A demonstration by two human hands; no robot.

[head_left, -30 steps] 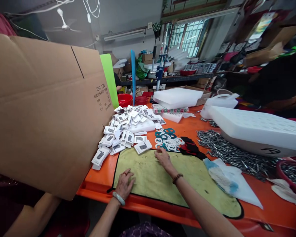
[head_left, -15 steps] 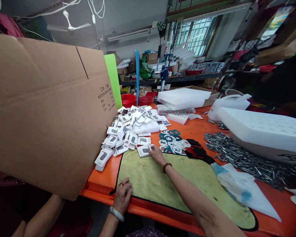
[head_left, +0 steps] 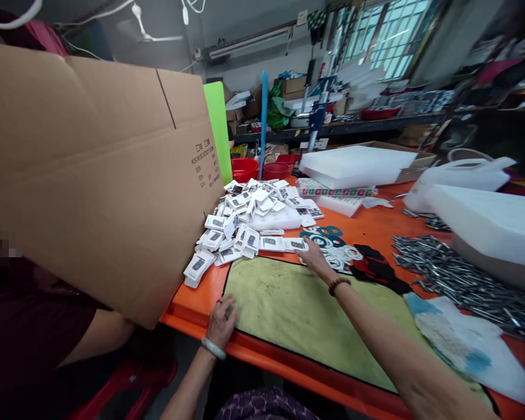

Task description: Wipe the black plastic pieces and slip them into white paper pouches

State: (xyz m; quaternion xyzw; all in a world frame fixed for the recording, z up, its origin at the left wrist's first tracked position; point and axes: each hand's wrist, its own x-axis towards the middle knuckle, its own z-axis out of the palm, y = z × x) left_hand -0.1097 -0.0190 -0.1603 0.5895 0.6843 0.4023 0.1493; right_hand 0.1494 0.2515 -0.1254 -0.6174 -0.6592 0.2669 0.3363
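Note:
My right hand (head_left: 314, 256) grips the right end of a small white box (head_left: 294, 244) between thumb and fingers. That box lies in line with another white box (head_left: 271, 244), at the front of a heap of similar white boxes (head_left: 254, 204). My left hand (head_left: 222, 321) rests at the table's front edge by the left corner of a yellow-green mat (head_left: 297, 309). Its fingers are slightly bent and apart, a little blurred, with nothing visible in them. White and teal rings (head_left: 332, 248) lie just beyond my right hand.
A large cardboard box (head_left: 114, 175) stands on the left, with another person's arm (head_left: 98, 335) beneath it. Black-and-red gloves (head_left: 374, 265), a pile of metal rods (head_left: 455, 280) and a white foam block (head_left: 490, 227) occupy the right side of the orange table (head_left: 192, 303).
My right hand has shifted the small white box from the mat's back edge up against the neighbouring box. My left hand stays near the mat corner. The camera view has turned slightly.

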